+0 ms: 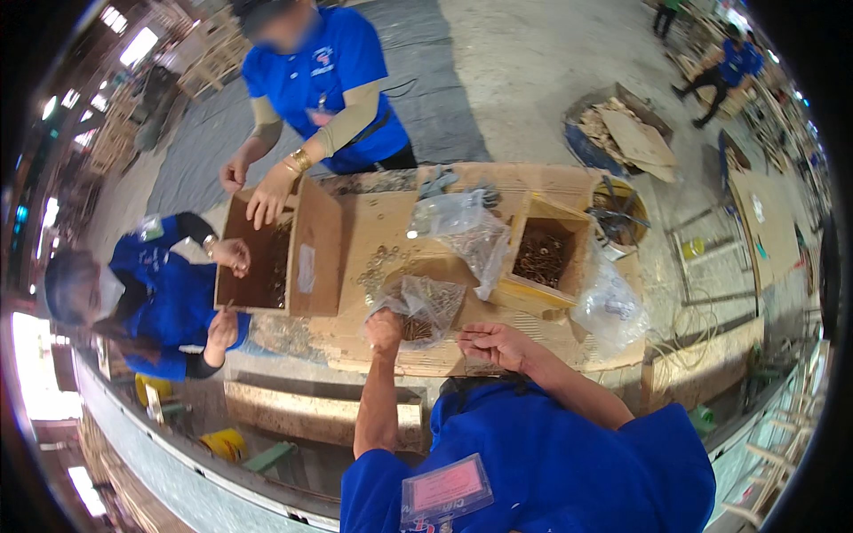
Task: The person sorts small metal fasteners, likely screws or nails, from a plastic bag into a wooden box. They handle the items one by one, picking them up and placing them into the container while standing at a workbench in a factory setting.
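Observation:
My left hand is closed on the edge of a clear plastic bag on the worktable. Brown screws show through the bag, next to that hand. My right hand hovers near the table's front edge, to the right of the bag. Its fingers are curled together, and whatever they may hold is too small to make out. Small metal rings lie scattered behind the bag. To the right, a wooden box contains many dark screws.
A cardboard-covered table carries another wooden box at left, where two co-workers' hands reach. Further plastic bags lie near the right box. A bucket stands at the back right.

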The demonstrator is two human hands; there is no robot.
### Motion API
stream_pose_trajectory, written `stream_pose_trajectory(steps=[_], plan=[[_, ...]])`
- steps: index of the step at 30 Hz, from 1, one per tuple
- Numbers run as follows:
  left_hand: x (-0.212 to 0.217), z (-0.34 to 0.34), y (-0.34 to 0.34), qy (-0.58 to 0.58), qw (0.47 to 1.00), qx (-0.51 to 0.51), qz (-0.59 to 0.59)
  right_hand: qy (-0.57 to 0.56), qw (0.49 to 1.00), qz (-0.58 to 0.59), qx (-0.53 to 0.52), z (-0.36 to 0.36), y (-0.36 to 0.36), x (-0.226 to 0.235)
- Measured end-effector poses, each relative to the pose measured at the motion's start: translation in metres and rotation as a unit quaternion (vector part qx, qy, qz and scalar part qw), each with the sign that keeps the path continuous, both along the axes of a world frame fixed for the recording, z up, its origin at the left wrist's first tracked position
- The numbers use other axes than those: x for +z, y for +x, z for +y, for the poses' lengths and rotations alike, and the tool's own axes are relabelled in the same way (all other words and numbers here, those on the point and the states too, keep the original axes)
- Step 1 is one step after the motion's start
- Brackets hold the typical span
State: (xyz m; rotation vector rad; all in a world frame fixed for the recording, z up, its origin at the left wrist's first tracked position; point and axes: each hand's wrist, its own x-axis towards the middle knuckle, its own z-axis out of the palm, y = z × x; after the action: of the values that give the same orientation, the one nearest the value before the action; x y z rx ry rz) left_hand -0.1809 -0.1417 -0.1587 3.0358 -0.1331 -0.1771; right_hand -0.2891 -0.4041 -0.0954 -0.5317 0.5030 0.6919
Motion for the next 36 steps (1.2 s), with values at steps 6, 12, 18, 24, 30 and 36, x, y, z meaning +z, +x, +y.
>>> stream_pose_trajectory(steps=[6, 12, 18, 24, 30, 36], plan=[[0.019, -0.005, -0.028, -0.077, 0.996, -0.012, -0.042, 0.035, 0.996, 0.028, -0.074, -0.012, -0.002, -0.018], [0.071, -0.064, -0.075, -0.563, 0.797, 0.110, 0.189, 0.109, 0.982, 0.003, -0.152, -0.023, -0.005, -0.023], [0.094, -0.113, -0.084, -0.538, 0.800, 0.059, 0.259, 0.080, 0.989, -0.042, -0.113, -0.014, 0.001, -0.005], [0.093, -0.123, -0.076, -0.442, 0.863, 0.002, 0.244, 0.050, 0.991, -0.078, -0.097, -0.021, -0.004, -0.010], [0.102, -0.141, -0.075, -0.466, 0.844, 0.003, 0.267, 0.039, 0.987, -0.150, -0.052, -0.024, -0.008, -0.028], [0.128, -0.157, -0.076, -0.342, 0.920, -0.037, 0.188, 0.002, 0.993, -0.030, -0.116, -0.031, 0.000, 0.003]])
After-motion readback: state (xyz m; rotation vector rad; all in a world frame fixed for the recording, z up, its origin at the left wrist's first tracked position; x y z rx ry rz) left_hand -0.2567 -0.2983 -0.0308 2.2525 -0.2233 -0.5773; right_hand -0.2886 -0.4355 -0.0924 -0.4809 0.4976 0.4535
